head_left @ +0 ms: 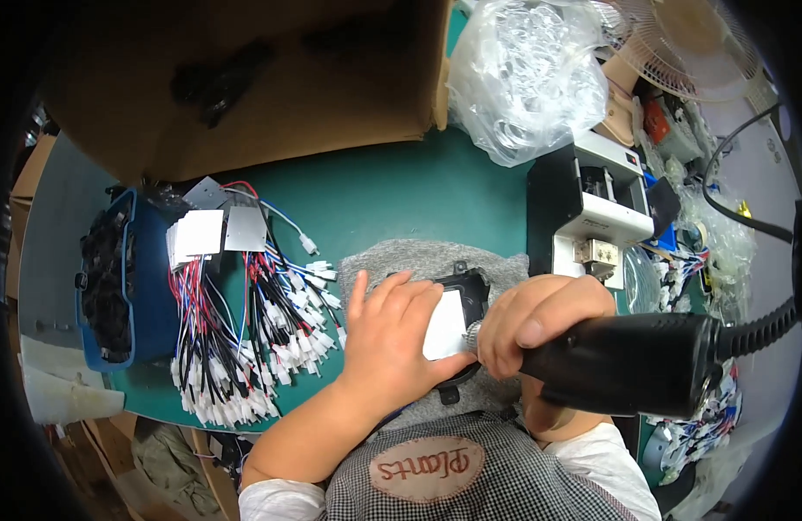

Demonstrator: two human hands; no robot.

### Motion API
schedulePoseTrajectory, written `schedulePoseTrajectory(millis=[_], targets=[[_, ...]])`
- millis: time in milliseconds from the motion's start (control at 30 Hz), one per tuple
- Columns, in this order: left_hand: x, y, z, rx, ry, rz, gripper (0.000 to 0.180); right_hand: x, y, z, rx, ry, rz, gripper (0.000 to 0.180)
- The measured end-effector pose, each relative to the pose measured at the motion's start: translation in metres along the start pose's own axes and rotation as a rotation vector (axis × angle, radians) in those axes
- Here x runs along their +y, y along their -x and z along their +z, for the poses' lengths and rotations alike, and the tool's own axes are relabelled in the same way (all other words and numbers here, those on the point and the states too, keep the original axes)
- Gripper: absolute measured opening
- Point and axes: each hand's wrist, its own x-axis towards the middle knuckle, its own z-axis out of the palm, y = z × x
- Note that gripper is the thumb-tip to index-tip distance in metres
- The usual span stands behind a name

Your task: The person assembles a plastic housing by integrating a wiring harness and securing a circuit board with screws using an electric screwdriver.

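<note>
The likeliest slip, to my eye, is the driver (pixel 627 360) skating off its mark: the tip sits right at the edge of the white plate (pixel 444 326), hidden behind the right hand (pixel 540 326), and if it kicks sideways it could scar the plate or nip the fingertips (pixel 401 282) spread just beside it. The black housing (pixel 466 291) rests only on a soft grey pad (pixel 418 256), so a hard push could also tilt it under the left hand (pixel 388 334). That left hand lies flat and open, fingers fanned, palm pressing the plate down into the housing; it pinches nothing. The right hand is wrapped tight round the driver's black body, thumb on top, with the coiled cord (pixel 761 330) trailing away to its outer side. Out past the left hand's fingers lie bundles of wire leads (pixel 245 339) and a blue bin (pixel 149 295), well apart from the work.
</note>
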Motion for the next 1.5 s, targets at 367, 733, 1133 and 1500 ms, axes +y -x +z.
schedulePoseTrajectory(millis=[367,733,1133,1500], targets=[[0.000,-0.002,0.000,0.015,-0.032,0.009,0.073,-0.008,0.000,0.016,0.243,0.124,0.128,0.063],[-0.002,-0.002,0.007,-0.025,-0.039,0.001,0.071,0.005,0.010,0.014,0.232,0.153,0.151,0.062],[-0.002,0.001,0.014,0.006,0.015,0.025,0.071,0.007,0.024,0.003,0.197,0.021,0.110,0.054],[0.007,0.001,0.012,-0.080,0.083,0.092,0.076,-0.057,0.030,-0.027,0.668,0.258,-0.292,0.054]])
